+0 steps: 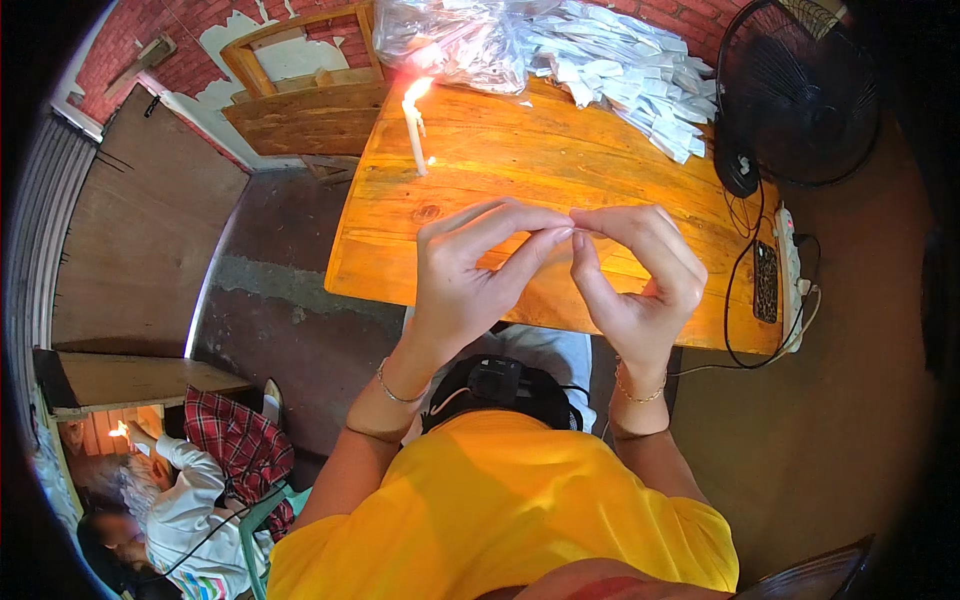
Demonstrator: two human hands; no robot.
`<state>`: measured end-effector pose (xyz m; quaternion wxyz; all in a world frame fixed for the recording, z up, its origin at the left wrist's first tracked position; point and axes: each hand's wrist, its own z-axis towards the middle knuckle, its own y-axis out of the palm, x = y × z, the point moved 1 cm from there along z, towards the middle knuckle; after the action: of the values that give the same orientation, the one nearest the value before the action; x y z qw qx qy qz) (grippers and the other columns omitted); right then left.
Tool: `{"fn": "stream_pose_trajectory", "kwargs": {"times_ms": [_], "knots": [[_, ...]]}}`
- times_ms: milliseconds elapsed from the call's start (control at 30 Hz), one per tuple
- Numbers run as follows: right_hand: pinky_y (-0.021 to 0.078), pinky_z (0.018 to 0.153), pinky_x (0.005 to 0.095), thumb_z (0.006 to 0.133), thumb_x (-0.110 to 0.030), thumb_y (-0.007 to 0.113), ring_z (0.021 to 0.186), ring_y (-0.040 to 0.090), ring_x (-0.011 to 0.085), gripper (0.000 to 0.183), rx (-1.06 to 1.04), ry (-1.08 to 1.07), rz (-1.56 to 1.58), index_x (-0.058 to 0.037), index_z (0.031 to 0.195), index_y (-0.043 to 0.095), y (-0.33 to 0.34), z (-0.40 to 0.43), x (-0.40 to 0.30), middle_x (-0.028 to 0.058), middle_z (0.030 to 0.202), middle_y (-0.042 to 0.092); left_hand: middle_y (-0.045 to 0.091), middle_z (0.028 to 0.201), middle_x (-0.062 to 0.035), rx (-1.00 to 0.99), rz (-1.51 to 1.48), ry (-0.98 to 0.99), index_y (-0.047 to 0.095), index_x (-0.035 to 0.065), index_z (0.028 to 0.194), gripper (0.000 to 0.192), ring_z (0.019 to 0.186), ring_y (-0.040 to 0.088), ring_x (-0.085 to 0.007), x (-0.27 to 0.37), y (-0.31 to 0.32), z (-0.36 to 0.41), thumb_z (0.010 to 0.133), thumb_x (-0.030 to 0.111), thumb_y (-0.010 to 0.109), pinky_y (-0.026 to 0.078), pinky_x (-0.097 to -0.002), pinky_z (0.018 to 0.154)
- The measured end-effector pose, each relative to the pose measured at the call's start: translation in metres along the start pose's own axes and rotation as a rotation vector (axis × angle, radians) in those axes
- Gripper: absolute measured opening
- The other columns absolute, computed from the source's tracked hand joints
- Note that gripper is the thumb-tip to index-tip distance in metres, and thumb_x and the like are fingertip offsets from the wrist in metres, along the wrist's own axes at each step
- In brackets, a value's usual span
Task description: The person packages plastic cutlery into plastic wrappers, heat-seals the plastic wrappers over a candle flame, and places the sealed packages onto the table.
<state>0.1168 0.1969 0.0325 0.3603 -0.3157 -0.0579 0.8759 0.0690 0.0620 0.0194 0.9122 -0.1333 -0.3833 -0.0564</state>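
My left hand (472, 270) and my right hand (645, 262) meet above the near part of a wooden table (480, 187). Thumb and forefinger of each are pinched together, tip almost against tip. Between them is a thin translucent piece (553, 259), which looks like plastic film; its outline is hard to make out. A lit white candle (416, 142) stands upright on the table, beyond my left hand and to its left. Toward the back edge lie a heap of flat whitish plastic pieces (622, 67) and a clear plastic bag (457, 45).
A black fan (799, 97) stands at the back right. Along the right edge are a power strip (787, 277), a patterned phone-shaped object (765, 281) and loose cables. At lower left, another person (195, 495) sits on a green chair (259, 532), near another flame.
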Motion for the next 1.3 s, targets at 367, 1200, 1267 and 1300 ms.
{"fn": "stream_pose_trajectory", "kwargs": {"times_ms": [367, 1200, 1267, 1300], "knots": [[0.0409, 0.054, 0.0282, 0.059, 0.002, 0.066, 0.057, 0.053, 0.0202, 0.012, -0.076, 0.013, -0.1, -0.0028, 0.067, 0.06, -0.006, 0.0, 0.005, 0.0066, 0.064, 0.058, 0.064, 0.073, -0.0093, -0.012, 0.133, 0.004, 0.064, -0.0017, 0.077, 0.009, 0.066, 0.061, -0.0156, 0.005, -0.016, 0.004, 0.069, -0.006, 0.063, 0.048, -0.0239, 0.062], [0.044, 0.062, 0.0204, 0.074, 0.004, 0.064, 0.067, 0.056, 0.0091, 0.003, -0.024, 0.518, 0.596, 0.0049, 0.077, 0.062, 0.063, -0.02, 0.019, 0.0069, 0.072, 0.061, 0.064, 0.082, -0.0094, 0.14, -0.108, -0.375, 0.063, -0.0049, 0.086, 0.01, 0.075, 0.061, -0.012, -0.03, -0.052, -0.011, 0.076, -0.003, 0.062, 0.047, -0.0215, 0.071], [0.0439, 0.062, 0.0204, 0.074, 0.004, 0.063, 0.066, 0.055, 0.009, 0.003, -0.018, 0.508, 0.597, 0.005, 0.077, 0.062, 0.068, -0.019, 0.019, 0.0069, 0.071, 0.06, 0.064, 0.082, -0.0093, 0.181, -0.21, -0.406, 0.063, -0.0048, 0.086, 0.01, 0.076, 0.061, -0.0122, -0.035, -0.048, -0.011, 0.076, -0.003, 0.062, 0.047, -0.0214, 0.071], [0.0438, 0.062, 0.0204, 0.075, 0.004, 0.063, 0.066, 0.055, 0.0088, 0.003, -0.007, 0.496, 0.596, 0.0052, 0.077, 0.062, 0.07, -0.018, 0.019, 0.0069, 0.071, 0.06, 0.064, 0.082, -0.0092, 0.218, -0.313, -0.434, 0.062, -0.0046, 0.086, 0.011, 0.076, 0.061, -0.0124, -0.038, -0.048, -0.011, 0.076, -0.002, 0.062, 0.047, -0.0214, 0.071]]}}
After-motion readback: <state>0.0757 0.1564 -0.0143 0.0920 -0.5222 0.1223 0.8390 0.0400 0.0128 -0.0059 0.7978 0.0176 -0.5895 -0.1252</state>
